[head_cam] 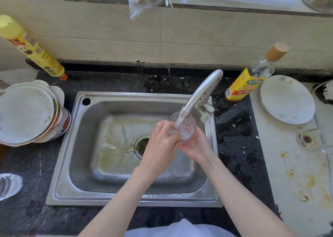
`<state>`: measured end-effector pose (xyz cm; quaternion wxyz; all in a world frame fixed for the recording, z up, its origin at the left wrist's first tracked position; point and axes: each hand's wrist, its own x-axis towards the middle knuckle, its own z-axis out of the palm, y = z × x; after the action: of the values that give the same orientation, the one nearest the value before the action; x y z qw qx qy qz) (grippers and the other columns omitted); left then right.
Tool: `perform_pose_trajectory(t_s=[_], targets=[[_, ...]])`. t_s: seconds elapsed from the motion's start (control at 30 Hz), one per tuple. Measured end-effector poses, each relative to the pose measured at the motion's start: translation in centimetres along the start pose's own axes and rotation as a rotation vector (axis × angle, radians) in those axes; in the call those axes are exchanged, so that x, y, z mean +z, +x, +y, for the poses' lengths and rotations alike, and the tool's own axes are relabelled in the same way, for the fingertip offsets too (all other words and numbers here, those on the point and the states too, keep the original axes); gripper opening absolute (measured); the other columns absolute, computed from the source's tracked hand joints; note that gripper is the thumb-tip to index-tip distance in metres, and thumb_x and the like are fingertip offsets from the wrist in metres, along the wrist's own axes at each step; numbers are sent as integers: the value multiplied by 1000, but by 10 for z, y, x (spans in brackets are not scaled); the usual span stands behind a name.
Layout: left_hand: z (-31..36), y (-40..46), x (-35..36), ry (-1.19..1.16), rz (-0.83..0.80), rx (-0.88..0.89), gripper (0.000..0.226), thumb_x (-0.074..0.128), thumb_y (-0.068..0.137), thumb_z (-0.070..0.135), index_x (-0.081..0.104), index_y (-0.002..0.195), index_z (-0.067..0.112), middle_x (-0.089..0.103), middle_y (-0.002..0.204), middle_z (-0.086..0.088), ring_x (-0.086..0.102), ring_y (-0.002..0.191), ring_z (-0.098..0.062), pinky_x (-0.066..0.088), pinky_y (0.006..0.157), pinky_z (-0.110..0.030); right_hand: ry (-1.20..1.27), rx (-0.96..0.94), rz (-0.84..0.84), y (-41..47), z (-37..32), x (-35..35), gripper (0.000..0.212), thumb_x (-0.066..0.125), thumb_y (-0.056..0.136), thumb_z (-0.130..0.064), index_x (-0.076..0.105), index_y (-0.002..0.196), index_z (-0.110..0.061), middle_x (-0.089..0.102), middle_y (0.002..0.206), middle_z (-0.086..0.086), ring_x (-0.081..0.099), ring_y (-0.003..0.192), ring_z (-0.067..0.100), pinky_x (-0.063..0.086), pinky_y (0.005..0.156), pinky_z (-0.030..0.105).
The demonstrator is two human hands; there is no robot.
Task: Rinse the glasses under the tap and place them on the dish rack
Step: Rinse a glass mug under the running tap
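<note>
Clear glass [185,126] sits tilted under the spout of the steel tap [200,92], its mouth turned up toward the nozzle, with water running into it and pooling at its base. It is held over the right side of the steel sink [111,168], just above and to the right of the drain [141,144]. Both hands have it. The left hand [162,146] closes its grip round the near-left wall of the glass, fingers curled over the rim side. The right hand [196,144] cups the glass from below and from the right, fingers wrapped against its base; how far they curl behind it is hidden.

Water streaks the yellowed floor of the sink left of the drain. On the dark speckled counter [36,173] to the left stands a stack of plates [27,114], and a second clear glass [9,185] lies at the left edge, partly out of view. A yellow bottle [32,47] leans by the tiled wall behind the plates. Right of the tap stands a yellow-labelled bottle with a tan cap [252,78], and just beside it a white plate [286,99] rests on a stained pale surface. Another glass vessel [317,137] shows at the far right edge, cut off.
</note>
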<state>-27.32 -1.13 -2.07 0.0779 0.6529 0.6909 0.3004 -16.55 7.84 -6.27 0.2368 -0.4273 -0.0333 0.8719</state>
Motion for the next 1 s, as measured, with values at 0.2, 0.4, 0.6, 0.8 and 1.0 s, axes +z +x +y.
perform_pose_trajectory(t_s=[0.2,0.4,0.6,0.8,1.0], targets=[[-10,-3,-1,-82,-76,-135,14,78,73,15,65,78,11,46,116,-9,42,108,-22,49,77,-29,25,33,154,3,0,-1,54,45,94,-45,53,127,-4,55,128,21,60,105,34,56,62,36],[-12,-3,-7,-379,23,-253,32,72,78,10,58,106,18,50,106,5,47,95,7,36,90,-7,11,4,164,-4,-1,2,37,53,92,-34,60,113,-5,63,109,17,63,89,29,58,57,32],[-22,-13,-6,-501,-158,-456,22,65,85,15,57,102,27,56,96,20,59,93,-5,48,92,-30,-2,-12,148,-11,0,3,23,56,90,-28,59,92,-5,65,84,15,65,66,25,57,56,29],[-28,-9,-1,-475,-207,-362,9,58,91,18,62,98,15,52,87,20,57,86,-6,48,83,-25,-129,-13,60,-16,-5,15,21,53,91,-25,61,86,-7,65,79,10,62,68,20,55,56,25],[-27,-16,-3,-581,-231,-464,7,57,90,5,63,89,8,59,75,14,56,71,8,40,69,-12,-228,56,98,-14,4,10,27,52,91,-35,63,89,-11,68,80,9,62,70,20,52,65,28]])
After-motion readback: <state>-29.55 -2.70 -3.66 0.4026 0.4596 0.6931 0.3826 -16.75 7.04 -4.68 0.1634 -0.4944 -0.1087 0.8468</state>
